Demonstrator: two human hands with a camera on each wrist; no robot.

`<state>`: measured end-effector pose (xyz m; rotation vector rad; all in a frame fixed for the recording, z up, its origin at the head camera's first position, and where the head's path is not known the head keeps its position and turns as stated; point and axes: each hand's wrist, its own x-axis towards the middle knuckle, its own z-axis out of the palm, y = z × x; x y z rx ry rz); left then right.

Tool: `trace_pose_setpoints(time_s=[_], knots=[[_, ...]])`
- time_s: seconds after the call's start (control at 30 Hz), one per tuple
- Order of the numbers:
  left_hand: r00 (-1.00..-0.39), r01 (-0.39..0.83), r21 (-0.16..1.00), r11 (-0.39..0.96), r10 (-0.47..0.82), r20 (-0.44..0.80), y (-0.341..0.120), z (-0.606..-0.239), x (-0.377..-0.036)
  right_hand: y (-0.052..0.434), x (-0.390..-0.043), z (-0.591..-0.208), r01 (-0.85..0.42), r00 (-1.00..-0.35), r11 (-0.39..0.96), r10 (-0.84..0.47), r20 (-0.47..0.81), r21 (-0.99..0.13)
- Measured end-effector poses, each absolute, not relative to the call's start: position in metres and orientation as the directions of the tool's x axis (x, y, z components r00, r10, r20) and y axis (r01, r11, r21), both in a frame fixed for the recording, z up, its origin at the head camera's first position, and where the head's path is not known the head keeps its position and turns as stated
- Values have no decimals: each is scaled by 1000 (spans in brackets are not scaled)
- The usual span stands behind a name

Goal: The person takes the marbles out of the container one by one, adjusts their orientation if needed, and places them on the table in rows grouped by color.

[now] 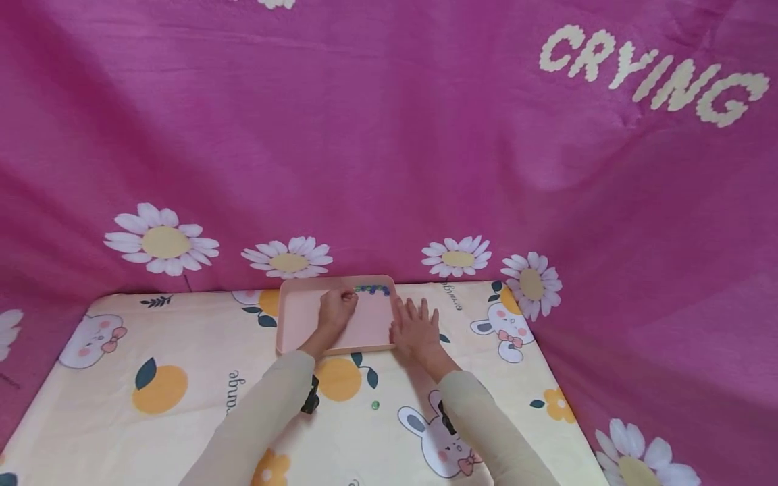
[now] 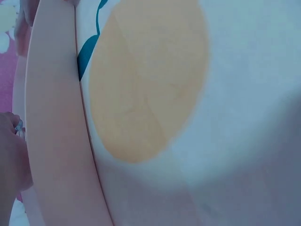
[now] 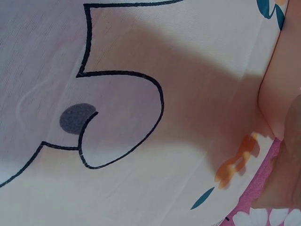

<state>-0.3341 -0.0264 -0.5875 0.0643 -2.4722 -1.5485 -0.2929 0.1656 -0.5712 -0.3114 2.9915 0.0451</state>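
From the head view, a pink tray (image 1: 304, 324) is seen lying at the far edge of a table covered with a printed cloth (image 1: 182, 412); the left hand (image 1: 336, 309) is held over the tray with fingers curled, pinching something small at the end of a row of beads (image 1: 372, 289) set along the tray's far rim; the right hand (image 1: 415, 329) is laid flat with fingers spread, just beside the tray's right edge and touching it; a single green bead (image 1: 375, 405) is seen apart on the cloth, between the two sleeves.

From the left wrist view, the tray's rim (image 2: 56, 141) is shown against an orange print; part of the left hand (image 2: 11, 150) is seen at the edge, a small bead seemingly pinched.

From the right wrist view, only the cloth's rabbit outline and a blurred edge are shown; the grip cannot be told there.
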Motion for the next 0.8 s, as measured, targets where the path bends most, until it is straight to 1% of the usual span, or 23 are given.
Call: trace_pose_setpoints(time_s=[0.17, 0.3, 0.43, 0.67, 0.8], knots=[[-984, 119, 928, 353, -80, 157, -29, -583, -323, 169, -294, -571, -205, -970, 978, -199, -138, 28], [-983, 153, 932, 329, -42, 176, -30, -577, -310, 169, -294, -572, -213, -968, 977, -207, -140, 29], [-980, 177, 937, 301, -31, 195, -31, -566, -295, 169, -294, -573, -213, -967, 977, -208, -148, 22], [-958, 285, 917, 278, 45, 284, -34, -554, -262, 169, -294, -571, -229, -964, 973, -222, -146, 29], [-957, 290, 924, 251, 84, 277, -37, -549, -245, 168, -294, -569, -235, -964, 971, -229, -137, 36]])
